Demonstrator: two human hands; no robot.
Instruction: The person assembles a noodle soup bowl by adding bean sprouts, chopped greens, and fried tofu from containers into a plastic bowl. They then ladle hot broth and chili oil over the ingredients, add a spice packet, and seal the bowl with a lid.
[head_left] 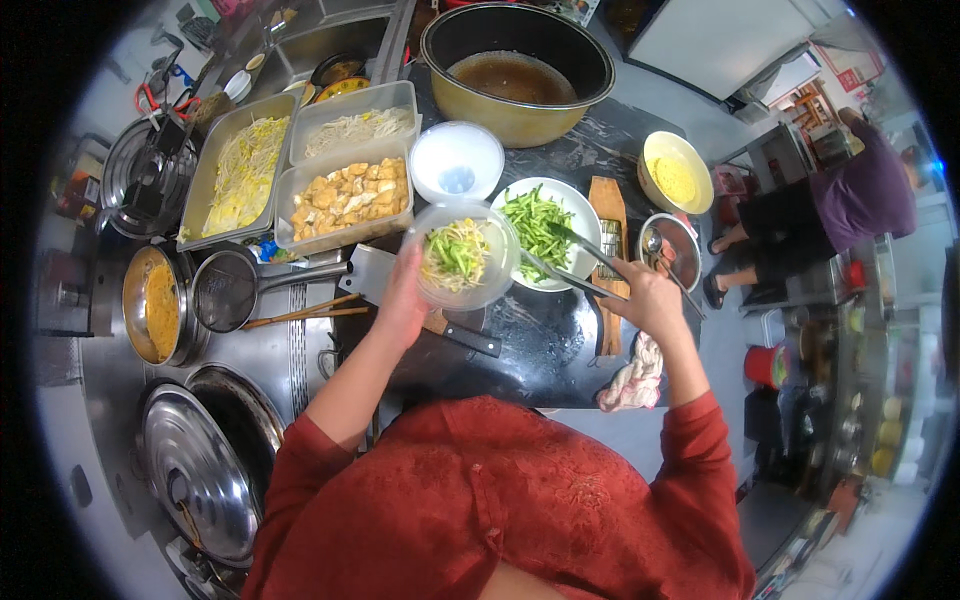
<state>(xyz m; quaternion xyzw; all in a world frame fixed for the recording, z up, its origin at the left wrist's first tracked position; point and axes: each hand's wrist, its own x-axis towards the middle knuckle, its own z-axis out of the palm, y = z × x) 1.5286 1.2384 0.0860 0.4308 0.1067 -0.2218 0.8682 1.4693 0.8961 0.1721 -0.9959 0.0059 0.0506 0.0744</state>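
Observation:
My left hand [402, 295] grips the side of a clear plastic bowl [492, 285], in which pale bean sprouts lie under sliced green vegetable [460, 252]. Closed around a pair of dark tongs [585, 281], my right hand [650, 300] holds them over a white plate [583, 212] of green vegetable strips [538, 222]. The tong tips are at the strips on the plate's near left part; whether they pinch any I cannot tell. Just beyond the bowl stand nested empty white bowls [458, 160]. Below the left hand's bowl lies a cleaver [460, 335], partly hidden.
Containers of sprouts [236, 180] and fried tofu [350, 200] stand left, a large pot [518, 80] of brown liquid at the back. Right are a wooden board [608, 205], a yellow-filled bowl [676, 172], a metal bowl [680, 245] and a cloth [635, 375]. Another person [850, 205] stands far right.

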